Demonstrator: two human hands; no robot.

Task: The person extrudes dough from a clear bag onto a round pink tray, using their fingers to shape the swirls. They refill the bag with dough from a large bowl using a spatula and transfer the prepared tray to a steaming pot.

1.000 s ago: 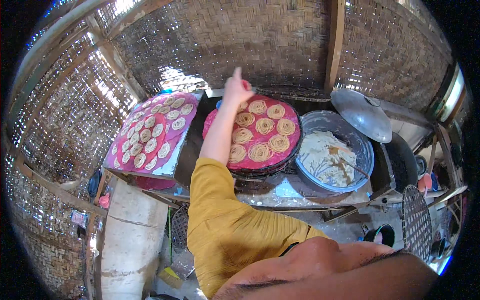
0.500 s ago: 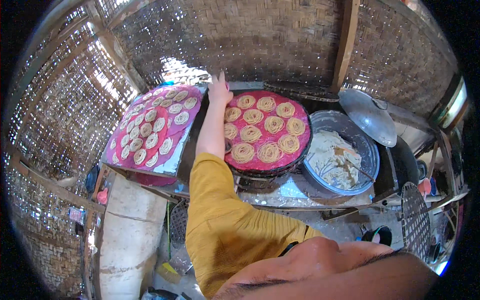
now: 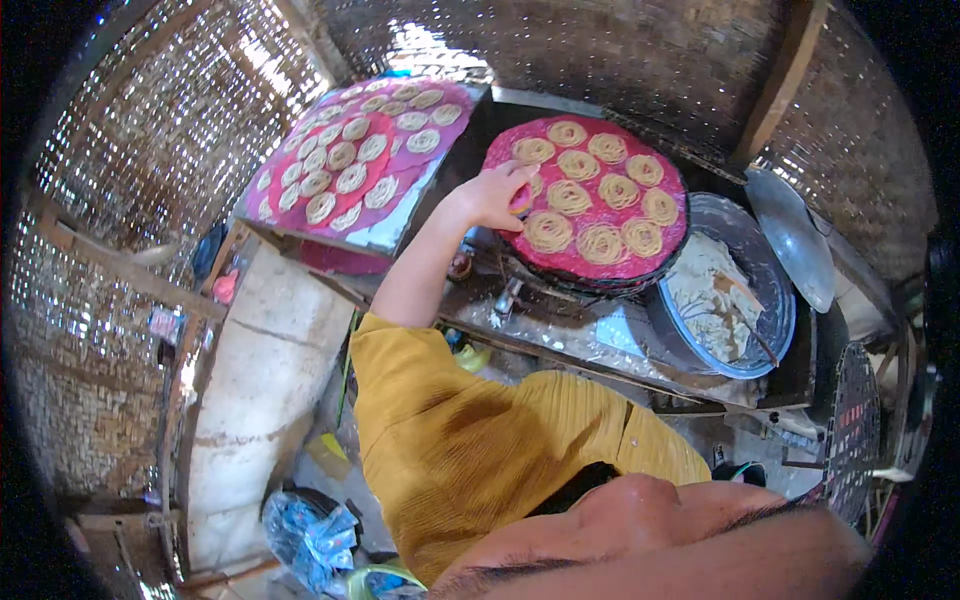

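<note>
My left hand (image 3: 494, 198) is at the left rim of a round tray lined with bright pink cloth (image 3: 588, 228). Its fingers curl around a small pink thing with a yellowish edge (image 3: 520, 200), mostly hidden by the hand. Several coiled, pale yellow noodle-like rounds (image 3: 617, 191) lie spaced out on the cloth, and the fingertips are close to one at the left side. The round tray rests on a dark woven base. My right hand is out of view.
Left of the tray, more pale coils lie on purple-pink cloth (image 3: 253, 194) over a sloping board. At right, a blue-rimmed basin (image 3: 666, 311) holds white dough (image 3: 708, 285) and a wooden stick. A metal lid (image 3: 793, 240) leans behind it. Woven bamboo walls (image 3: 560, 50) enclose the bench.
My left hand has drawn nearer, from the far left of the round tray down along its left rim, fingers now curled in. The whole view has shifted and tilted.
</note>
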